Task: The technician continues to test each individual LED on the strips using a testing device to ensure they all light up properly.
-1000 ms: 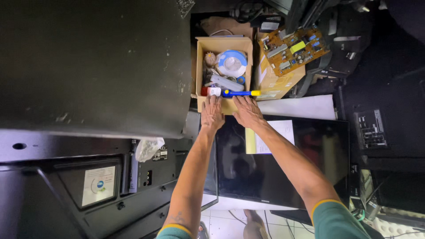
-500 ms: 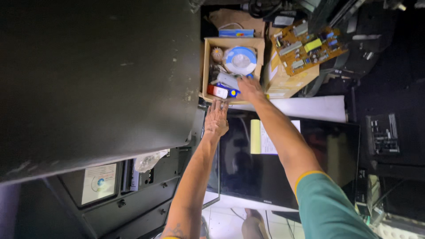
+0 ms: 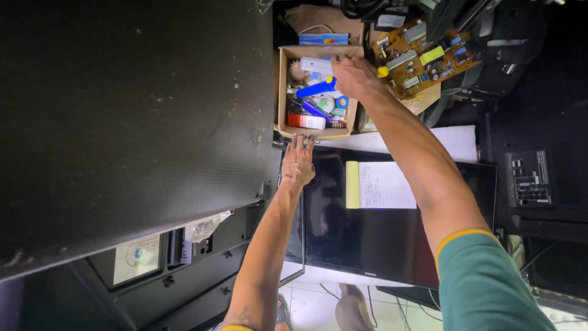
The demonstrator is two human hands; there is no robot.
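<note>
An open cardboard box [image 3: 282, 92] full of small tools and parts stands at the top centre. My right hand [image 3: 354, 78] reaches over its right wall and is closed around a blue tool [image 3: 316, 89] with a yellow end [image 3: 383, 72], which lies slanted over the other contents. My left hand [image 3: 298, 163] lies flat with fingers apart on the edge of a black screen [image 3: 380, 245], and its fingertips touch the box's near wall. A white rectangular part [image 3: 316, 65] and a red and white item [image 3: 306, 121] also lie in the box.
A brown circuit board [image 3: 422, 56] lies right of the box on cardboard. A yellow note [image 3: 352, 184] and white paper sheet [image 3: 387, 185] are stuck on the screen. A big black panel [image 3: 122, 122] fills the left. Dark equipment stands at right, with tiled floor [image 3: 318, 288] below.
My right hand has gone deeper into the box and taken the blue and yellow tool off its near edge. My left hand has slid back onto the screen. The round white spool is gone from view.
</note>
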